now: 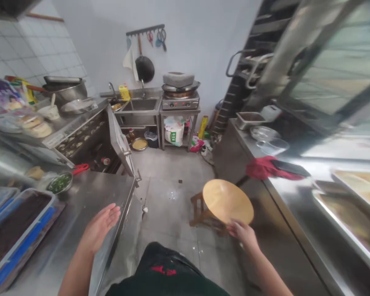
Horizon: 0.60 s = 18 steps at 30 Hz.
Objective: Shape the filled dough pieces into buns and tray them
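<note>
My right hand [243, 234] grips the lower edge of a round, pale wooden board [226, 201], which is tilted and hangs above a low wooden stool [202, 211]. The stool is partly hidden behind the board. My left hand [100, 226] is open, palm up, with its fingers spread. It holds nothing and hovers near the edge of the stainless steel counter [107, 213], just right of a blue-rimmed tray of dark food [18, 230].
A bowl of chopped green onions [59, 183] and a red-handled tool [80, 168] sit on the left counter. A red cloth [271, 168] and metal trays [348, 213] lie on the right counter. A steel sink [140, 111] and a round griddle [180, 92] stand ahead, across a tiled floor.
</note>
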Tool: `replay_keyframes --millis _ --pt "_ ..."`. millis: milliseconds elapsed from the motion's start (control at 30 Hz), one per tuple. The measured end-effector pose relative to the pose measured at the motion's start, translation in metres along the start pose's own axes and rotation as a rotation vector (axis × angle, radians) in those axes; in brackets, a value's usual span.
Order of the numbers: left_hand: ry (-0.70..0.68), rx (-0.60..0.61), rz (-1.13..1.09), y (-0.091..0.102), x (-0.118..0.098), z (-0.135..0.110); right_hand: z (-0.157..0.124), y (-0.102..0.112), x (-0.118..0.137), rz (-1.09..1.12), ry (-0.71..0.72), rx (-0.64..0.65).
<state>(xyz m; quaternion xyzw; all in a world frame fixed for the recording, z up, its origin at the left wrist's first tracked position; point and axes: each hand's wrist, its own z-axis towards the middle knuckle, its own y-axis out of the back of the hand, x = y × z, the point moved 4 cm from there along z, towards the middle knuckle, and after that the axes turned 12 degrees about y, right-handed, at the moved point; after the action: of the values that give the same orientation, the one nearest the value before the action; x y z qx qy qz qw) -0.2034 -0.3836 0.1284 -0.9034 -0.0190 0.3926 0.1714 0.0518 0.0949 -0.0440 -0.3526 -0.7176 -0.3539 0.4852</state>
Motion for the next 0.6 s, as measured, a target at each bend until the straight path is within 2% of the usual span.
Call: replay_keyframes --millis 67,167,233,300,367,467,533,600 --pt "-0.017 -0.056 -0.032 -0.017 -0.015 0.02 0.08 -0.074 0.069 0.025 0.14 0.16" --pt "-0.006 -0.08 -0.06 -0.059 -0.038 0.071 0.163 -0.184 0.154 0.084 0.264 0.354" --pt "0.007 -0.029 -0.08 -0.103 -0.058 0.119 0.201 -0.243 0.19 0.112 0.307 0.442" --pt "0.026 0.056 -0.108 -0.155 -0.084 0.174 0.233 -0.285 0.211 0.094 0.323 0.501" --pt "0.053 0.146 -0.129 -0.209 -0.114 0.228 0.266 -0.308 0.219 0.041 0.293 0.525" --pt "0.089 0.238 -0.13 -0.277 -0.161 0.298 0.321 -0.308 0.219 -0.039 0.186 0.489" --pt "0.107 0.254 -0.126 -0.307 -0.188 0.337 0.363 -0.291 0.215 -0.076 0.105 0.398" --pt "0.13 0.22 -0.131 -0.322 -0.21 0.377 0.408 -0.273 0.21 -0.089 0.014 0.272"
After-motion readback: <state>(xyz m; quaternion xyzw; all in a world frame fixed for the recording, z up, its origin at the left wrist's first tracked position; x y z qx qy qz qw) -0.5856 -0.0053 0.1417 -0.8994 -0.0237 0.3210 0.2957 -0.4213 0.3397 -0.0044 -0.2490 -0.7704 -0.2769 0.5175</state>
